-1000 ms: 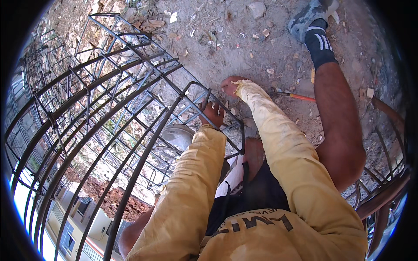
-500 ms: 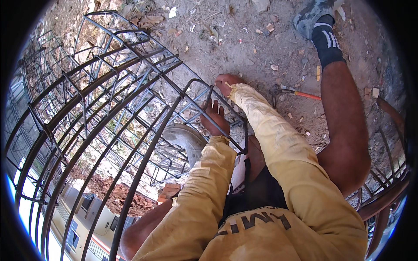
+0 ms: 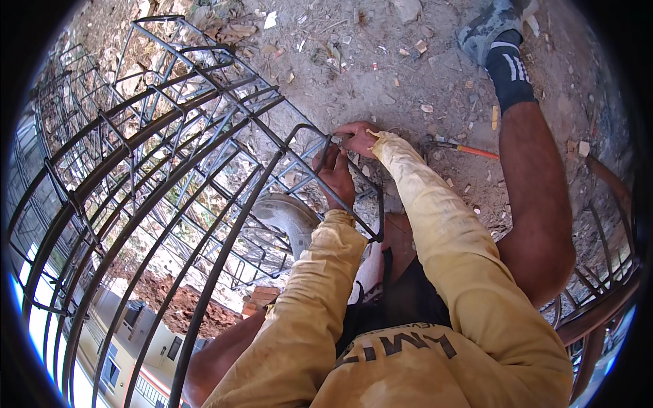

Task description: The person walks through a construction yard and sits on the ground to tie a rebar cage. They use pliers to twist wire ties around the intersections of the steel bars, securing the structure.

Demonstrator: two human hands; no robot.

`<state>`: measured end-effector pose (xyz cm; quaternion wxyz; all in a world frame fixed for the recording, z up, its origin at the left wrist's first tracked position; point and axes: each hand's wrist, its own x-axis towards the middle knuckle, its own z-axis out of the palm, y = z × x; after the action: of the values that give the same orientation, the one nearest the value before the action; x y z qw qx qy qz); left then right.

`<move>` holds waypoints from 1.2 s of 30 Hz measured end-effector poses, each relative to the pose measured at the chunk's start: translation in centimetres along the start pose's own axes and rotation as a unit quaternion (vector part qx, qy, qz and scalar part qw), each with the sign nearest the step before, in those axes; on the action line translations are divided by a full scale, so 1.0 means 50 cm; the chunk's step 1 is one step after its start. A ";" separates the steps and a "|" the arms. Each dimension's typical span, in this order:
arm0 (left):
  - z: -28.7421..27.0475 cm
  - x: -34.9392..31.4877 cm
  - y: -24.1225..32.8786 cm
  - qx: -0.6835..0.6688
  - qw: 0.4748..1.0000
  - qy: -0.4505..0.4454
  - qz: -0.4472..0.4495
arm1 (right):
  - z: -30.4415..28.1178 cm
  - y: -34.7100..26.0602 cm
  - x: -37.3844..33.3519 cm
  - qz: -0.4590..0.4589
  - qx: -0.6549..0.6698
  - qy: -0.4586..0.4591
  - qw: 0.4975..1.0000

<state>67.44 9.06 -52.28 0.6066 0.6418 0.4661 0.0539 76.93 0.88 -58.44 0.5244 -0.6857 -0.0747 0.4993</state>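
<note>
A cage of dark steel reinforcing bars point(image 3: 235, 234) fills the left side, its square stirrups crossing long bars. At its near right end, my left hand point(image 3: 335, 178) is among the bars, fingers raised and drawn together beside a stirrup corner. From the outer side my right hand point(image 3: 359, 139) meets it there, fingers bent and pinched together near the left fingertips. What the fingertips hold, if anything, is too small to make out; bars partly hide the left fingers.
On the dirt to the right lies a tool with an orange handle point(image 3: 476, 151) and dark metal head. My outstretched right leg point(image 3: 537, 204) borders it. Red bricks point(image 3: 262, 297) sit beyond my left arm. More bent bars point(image 3: 598, 299) stand at the lower right.
My right hand has shifted slightly right and down and turned inward toward the left fingertips. My left hand's spread fingers have risen a little and come together by the stirrup corner.
</note>
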 end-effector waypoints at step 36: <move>-0.050 0.042 -0.045 0.087 0.988 -0.113 -0.057 | 0.055 0.000 -0.005 -0.111 -0.005 0.190 0.975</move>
<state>65.84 11.87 -54.53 0.5997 0.6663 0.4330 -0.0944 74.73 2.48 -58.14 0.5782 -0.7578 -0.0518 0.2979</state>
